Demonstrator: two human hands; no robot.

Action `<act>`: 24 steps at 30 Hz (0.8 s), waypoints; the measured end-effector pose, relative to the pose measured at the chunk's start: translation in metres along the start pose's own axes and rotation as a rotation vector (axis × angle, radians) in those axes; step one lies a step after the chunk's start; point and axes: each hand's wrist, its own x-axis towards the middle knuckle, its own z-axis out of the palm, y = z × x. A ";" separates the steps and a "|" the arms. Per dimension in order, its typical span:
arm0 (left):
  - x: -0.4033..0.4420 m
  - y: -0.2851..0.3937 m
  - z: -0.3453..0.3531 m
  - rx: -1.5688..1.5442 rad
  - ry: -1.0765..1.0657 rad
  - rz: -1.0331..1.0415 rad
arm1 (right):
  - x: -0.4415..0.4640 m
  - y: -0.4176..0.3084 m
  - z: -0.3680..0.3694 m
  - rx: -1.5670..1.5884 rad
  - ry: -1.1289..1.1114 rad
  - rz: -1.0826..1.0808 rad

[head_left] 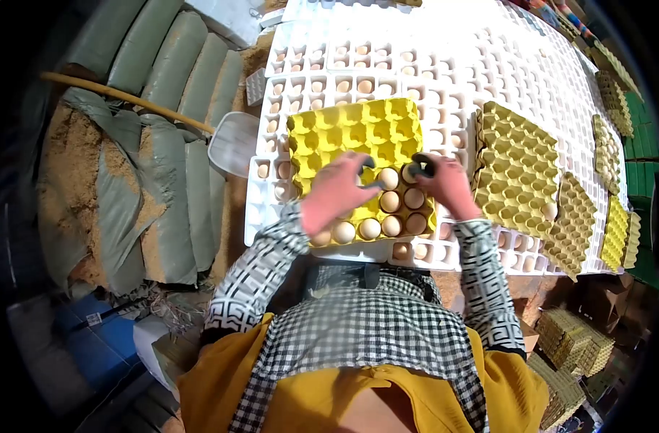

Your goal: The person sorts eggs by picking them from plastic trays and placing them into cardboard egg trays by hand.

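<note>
A yellow egg tray [354,133] lies in front of me on white foam trays, with several brown eggs [391,201] in its near and right-hand cups. My left hand [339,189], in a pink glove with dark fingertips, hovers over the tray's middle. Its thumb and fingers are apart, with nothing visible between them. At the tray's right edge, my right hand [447,184], gloved the same way, has its dark fingertips closed around an egg [408,173] at the end of a row. Part of that egg is hidden by the fingers.
White foam trays [452,86] with eggs in many cups cover the table. To the right are a stack of brownish egg trays [516,169] and another tray [571,224]. Filled green sacks [174,65], a wooden pole [127,101] and a clear plastic tub [234,144] are on the left.
</note>
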 end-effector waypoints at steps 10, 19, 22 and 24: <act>0.023 -0.004 0.015 0.123 -0.137 0.042 | -0.041 0.008 -0.011 -0.097 -0.135 -0.244; -0.056 -0.056 -0.036 -1.242 0.164 -0.082 | -0.042 0.005 -0.053 1.126 -0.421 0.097; -0.056 -0.024 -0.048 -0.238 0.092 -0.047 | -0.024 -0.007 -0.027 0.454 -0.231 -0.431; -0.056 -0.003 -0.046 0.461 -0.035 -0.086 | -0.028 -0.028 -0.021 0.013 -0.048 -0.420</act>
